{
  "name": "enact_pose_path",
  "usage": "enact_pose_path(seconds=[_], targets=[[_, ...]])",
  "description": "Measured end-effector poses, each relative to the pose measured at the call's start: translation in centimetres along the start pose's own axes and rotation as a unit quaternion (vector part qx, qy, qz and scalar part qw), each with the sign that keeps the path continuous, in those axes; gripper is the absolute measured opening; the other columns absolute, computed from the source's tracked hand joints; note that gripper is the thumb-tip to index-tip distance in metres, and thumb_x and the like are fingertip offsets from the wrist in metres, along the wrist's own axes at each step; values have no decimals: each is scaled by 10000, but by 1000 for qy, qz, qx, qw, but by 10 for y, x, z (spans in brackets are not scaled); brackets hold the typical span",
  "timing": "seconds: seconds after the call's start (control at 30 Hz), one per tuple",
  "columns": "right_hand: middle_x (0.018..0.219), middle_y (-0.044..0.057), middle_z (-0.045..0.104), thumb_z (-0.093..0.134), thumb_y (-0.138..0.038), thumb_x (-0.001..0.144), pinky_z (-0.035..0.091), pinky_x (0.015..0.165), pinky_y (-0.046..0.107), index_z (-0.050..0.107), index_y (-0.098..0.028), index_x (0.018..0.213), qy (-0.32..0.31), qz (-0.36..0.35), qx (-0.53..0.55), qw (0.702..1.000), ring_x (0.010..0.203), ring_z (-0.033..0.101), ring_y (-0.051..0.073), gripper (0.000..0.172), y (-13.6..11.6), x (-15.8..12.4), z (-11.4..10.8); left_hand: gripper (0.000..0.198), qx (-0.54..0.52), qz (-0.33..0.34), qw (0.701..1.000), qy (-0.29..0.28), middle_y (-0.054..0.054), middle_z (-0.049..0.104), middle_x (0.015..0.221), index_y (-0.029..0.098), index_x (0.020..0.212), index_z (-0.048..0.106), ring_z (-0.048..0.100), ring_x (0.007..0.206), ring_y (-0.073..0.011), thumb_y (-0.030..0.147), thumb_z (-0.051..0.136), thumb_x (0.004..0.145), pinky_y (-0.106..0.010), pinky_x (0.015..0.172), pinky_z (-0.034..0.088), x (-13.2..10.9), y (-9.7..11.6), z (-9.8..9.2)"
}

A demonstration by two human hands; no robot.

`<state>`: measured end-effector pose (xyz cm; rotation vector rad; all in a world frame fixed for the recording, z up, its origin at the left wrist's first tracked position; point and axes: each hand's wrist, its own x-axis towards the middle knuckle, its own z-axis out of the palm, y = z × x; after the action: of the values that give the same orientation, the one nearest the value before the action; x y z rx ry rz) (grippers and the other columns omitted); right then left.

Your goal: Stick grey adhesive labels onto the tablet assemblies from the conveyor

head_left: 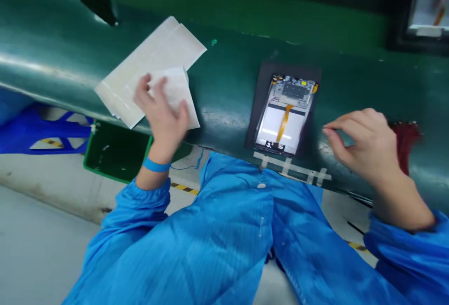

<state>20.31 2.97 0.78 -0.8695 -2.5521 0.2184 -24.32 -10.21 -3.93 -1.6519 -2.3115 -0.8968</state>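
My left hand (161, 111) is over a small stack of white sheets (180, 94), fingers spread and slightly curled; whether the fingertips touch the paper I cannot tell. Under that stack lie larger off-white sheets (150, 54), set at a slant. My right hand (366, 143) is raised right of the opened tablet, thumb and forefinger pinched together; anything between the tips is too small to make out. The opened tablet (293, 118) shows its circuit board, an orange ribbon cable (285, 123) and a white panel. It rests on a dark mat (259, 90).
A dark red bundle (407, 141), perhaps wires, lies behind my right hand. Another device (426, 19) sits in a black frame at upper right. White tape strips (298, 169) mark the green bench edge. Below left stand a green bin (115, 150) and a blue plastic piece (56, 132).
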Motion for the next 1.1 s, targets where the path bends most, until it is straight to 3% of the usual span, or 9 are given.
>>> enact_pose_path(seconds=[0.1, 0.17, 0.3, 0.43, 0.57, 0.7, 0.8, 0.93, 1.1], targets=[[858, 85, 717, 597, -297, 1011, 424, 744, 444, 680, -259, 903, -28, -62, 69, 995, 817, 600, 267, 141, -35, 54, 28, 801, -84, -250, 964, -38, -78, 604, 1253, 145, 1444, 413, 574, 1080, -185, 435, 881, 862, -429, 1001, 462, 41, -71, -5], [897, 84, 708, 571, -294, 1024, 452, 806, 434, 687, -235, 914, -64, -95, 121, 986, 868, 602, 263, 171, -58, 96, 53, 883, -142, -348, 924, -69, 33, 595, 996, 150, 1441, 359, 542, 835, -89, 314, 948, 804, -310, 837, 463, 60, -88, 2], [1241, 129, 677, 555, -345, 1044, 461, 971, 470, 661, -226, 1170, -62, -126, 166, 976, 1126, 577, 308, 203, -106, 180, 101, 789, -303, -302, 902, -60, 106, 569, 782, 201, 1403, 402, 555, 731, -69, 342, 926, 830, -243, 743, 430, 68, -56, 3], [1396, 131, 638, 559, -361, 1054, 446, 1007, 445, 588, -227, 1293, -47, -94, 181, 978, 1242, 550, 311, 275, -146, 230, 117, 590, -400, -198, 893, -57, -15, 708, 1011, 243, 1283, 596, 685, 919, -160, 568, 848, 861, -295, 780, 512, 44, -7, -32], [1069, 50, 740, 515, -240, 1044, 433, 929, 347, 646, -197, 1072, -95, -85, 271, 954, 1006, 629, 213, 140, -164, 233, 101, 460, -295, -118, 948, 8, -67, 680, 1197, 236, 1148, 730, 642, 1155, -232, 599, 814, 878, -341, 885, 544, 28, 8, -63], [991, 22, 740, 514, -279, 1042, 436, 825, 292, 667, -182, 1090, -126, -91, 365, 918, 878, 634, 165, 187, -165, 222, 88, 373, -404, -153, 899, -75, -62, 702, 1037, 226, 1079, 752, 655, 903, -177, 568, 771, 931, -294, 735, 534, 21, 13, -66], [1016, 35, 739, 511, -307, 1065, 442, 846, 320, 660, -207, 1139, -73, -69, 329, 939, 905, 635, 182, 194, -167, 213, 93, 279, -422, -215, 878, -67, -17, 643, 822, 210, 953, 735, 560, 689, -117, 488, 751, 967, -238, 598, 440, 17, 26, -60], [1183, 89, 744, 446, -355, 1117, 409, 1003, 475, 701, -247, 1158, 45, -63, 189, 979, 1112, 618, 266, 280, -172, 200, 106, 221, -406, -216, 888, -9, -2, 634, 778, 201, 888, 733, 547, 678, -105, 403, 744, 978, -225, 596, 440, 14, 44, -53], [1439, 124, 690, 399, -276, 1127, 378, 1088, 596, 639, -263, 1381, 93, -124, 101, 983, 1308, 591, 314, 350, -172, 183, 119, 230, -409, -223, 884, 34, 12, 629, 755, 192, 865, 735, 563, 690, -94, 391, 742, 981, -209, 612, 479, 14, 50, -46]])
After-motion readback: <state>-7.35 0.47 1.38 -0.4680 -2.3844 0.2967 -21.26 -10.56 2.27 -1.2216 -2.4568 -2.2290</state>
